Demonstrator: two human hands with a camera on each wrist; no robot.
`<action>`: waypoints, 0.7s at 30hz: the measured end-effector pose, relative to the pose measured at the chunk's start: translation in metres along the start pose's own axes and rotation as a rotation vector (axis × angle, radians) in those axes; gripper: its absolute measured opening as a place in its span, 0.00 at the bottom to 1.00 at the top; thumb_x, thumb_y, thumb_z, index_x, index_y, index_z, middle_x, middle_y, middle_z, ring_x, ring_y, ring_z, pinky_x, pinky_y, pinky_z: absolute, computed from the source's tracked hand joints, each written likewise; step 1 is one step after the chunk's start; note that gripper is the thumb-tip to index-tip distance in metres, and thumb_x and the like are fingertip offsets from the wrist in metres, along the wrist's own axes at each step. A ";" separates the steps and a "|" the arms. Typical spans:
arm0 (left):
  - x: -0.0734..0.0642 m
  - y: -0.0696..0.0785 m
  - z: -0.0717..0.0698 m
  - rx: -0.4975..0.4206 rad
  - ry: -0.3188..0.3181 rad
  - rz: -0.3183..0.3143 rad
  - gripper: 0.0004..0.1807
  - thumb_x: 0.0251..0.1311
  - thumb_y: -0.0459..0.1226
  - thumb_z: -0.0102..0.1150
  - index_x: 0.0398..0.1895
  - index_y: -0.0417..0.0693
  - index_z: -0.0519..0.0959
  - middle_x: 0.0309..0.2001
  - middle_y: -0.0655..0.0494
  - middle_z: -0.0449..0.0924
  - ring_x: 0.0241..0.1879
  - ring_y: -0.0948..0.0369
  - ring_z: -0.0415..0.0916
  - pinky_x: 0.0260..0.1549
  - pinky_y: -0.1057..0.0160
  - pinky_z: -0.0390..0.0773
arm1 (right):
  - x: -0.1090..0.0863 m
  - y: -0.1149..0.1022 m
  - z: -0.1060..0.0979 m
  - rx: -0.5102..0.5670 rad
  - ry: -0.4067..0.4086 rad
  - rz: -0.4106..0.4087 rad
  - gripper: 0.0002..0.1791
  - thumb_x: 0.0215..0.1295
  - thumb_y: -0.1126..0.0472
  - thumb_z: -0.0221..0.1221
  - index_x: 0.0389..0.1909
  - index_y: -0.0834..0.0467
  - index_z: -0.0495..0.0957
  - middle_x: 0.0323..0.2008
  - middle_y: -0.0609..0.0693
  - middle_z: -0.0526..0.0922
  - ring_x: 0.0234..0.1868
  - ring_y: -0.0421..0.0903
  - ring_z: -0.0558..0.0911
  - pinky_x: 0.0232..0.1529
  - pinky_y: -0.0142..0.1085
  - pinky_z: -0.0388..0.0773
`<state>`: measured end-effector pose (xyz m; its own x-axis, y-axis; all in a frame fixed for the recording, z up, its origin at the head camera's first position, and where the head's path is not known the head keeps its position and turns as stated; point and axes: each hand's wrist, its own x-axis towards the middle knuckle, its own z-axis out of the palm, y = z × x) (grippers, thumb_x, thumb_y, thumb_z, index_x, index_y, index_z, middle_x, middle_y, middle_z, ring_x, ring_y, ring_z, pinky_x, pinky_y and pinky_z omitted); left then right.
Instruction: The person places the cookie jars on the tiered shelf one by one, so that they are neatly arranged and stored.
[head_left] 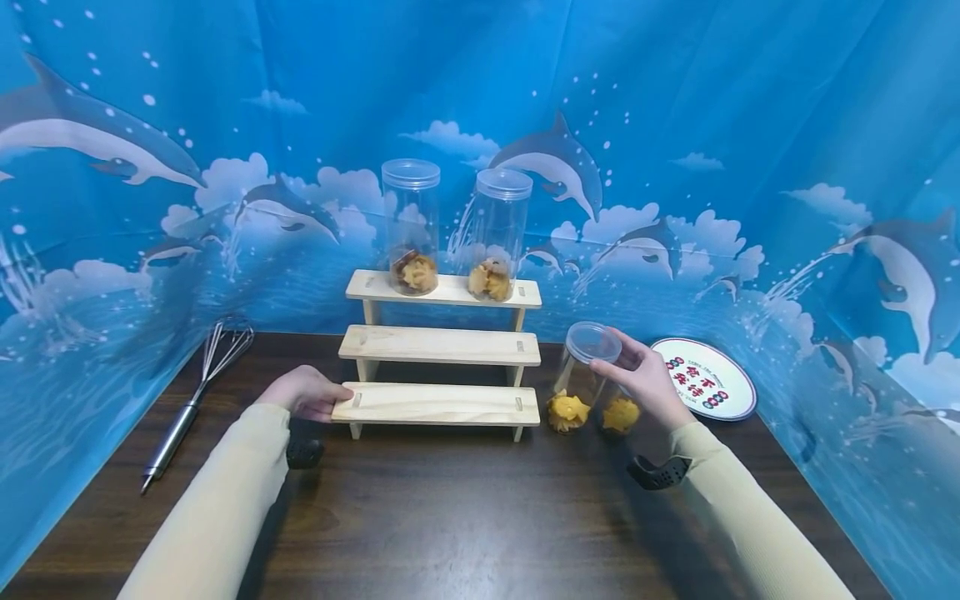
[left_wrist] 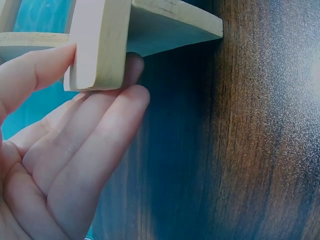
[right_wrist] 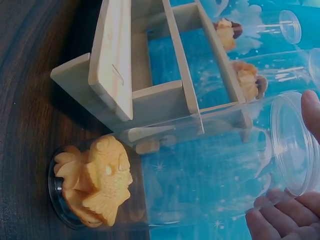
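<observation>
A three-tier wooden stand (head_left: pixel 438 403) stands on the table. My left hand (head_left: pixel 303 392) pinches the left end of its lowest board (left_wrist: pixel 102 45), thumb on top and fingers underneath. Right of the stand, my right hand (head_left: pixel 648 379) holds a clear lidded jar (head_left: pixel 592 342) near its lid (right_wrist: pixel 295 145), thumb on one side and fingers on the other. Yellow fish-shaped pieces (right_wrist: pixel 107 180) lie at the bottom of this upright jar. Close beside it, partly hidden by the hand, is another clear jar with a yellow fish-shaped piece (head_left: pixel 620 414).
Two clear lidded jars, one left (head_left: pixel 412 217) and one right (head_left: pixel 502 221), stand on the top tier with brown and yellow pieces inside. A whisk (head_left: pixel 180 425) lies at the left. A printed white plate (head_left: pixel 741 392) lies at the right, by the blue dolphin backdrop (head_left: pixel 465 75).
</observation>
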<state>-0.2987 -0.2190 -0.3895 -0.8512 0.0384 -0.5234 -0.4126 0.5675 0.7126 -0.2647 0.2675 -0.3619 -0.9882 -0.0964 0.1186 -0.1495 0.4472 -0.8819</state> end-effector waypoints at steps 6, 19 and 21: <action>0.002 0.000 0.000 0.019 0.000 -0.002 0.21 0.61 0.36 0.60 0.47 0.23 0.72 0.22 0.54 0.78 0.21 0.65 0.78 0.28 0.67 0.83 | 0.001 0.001 0.000 0.003 0.006 0.007 0.39 0.62 0.49 0.62 0.71 0.53 0.57 0.67 0.58 0.66 0.64 0.54 0.70 0.60 0.48 0.71; 0.004 0.000 -0.004 0.006 -0.032 -0.014 0.22 0.58 0.37 0.63 0.45 0.24 0.74 0.22 0.52 0.79 0.22 0.63 0.79 0.29 0.65 0.84 | 0.002 0.003 0.001 0.008 0.039 0.007 0.39 0.61 0.48 0.63 0.70 0.53 0.59 0.66 0.58 0.68 0.63 0.54 0.72 0.60 0.46 0.72; 0.006 0.000 -0.005 -0.002 -0.038 -0.017 0.22 0.57 0.38 0.64 0.45 0.24 0.74 0.23 0.51 0.79 0.22 0.63 0.79 0.29 0.66 0.83 | 0.001 0.002 0.002 0.017 0.044 0.003 0.39 0.61 0.48 0.63 0.70 0.54 0.59 0.65 0.58 0.68 0.62 0.53 0.72 0.59 0.43 0.73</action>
<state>-0.3056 -0.2231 -0.3908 -0.8310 0.0602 -0.5530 -0.4275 0.5668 0.7042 -0.2660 0.2667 -0.3639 -0.9892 -0.0554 0.1354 -0.1460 0.4322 -0.8899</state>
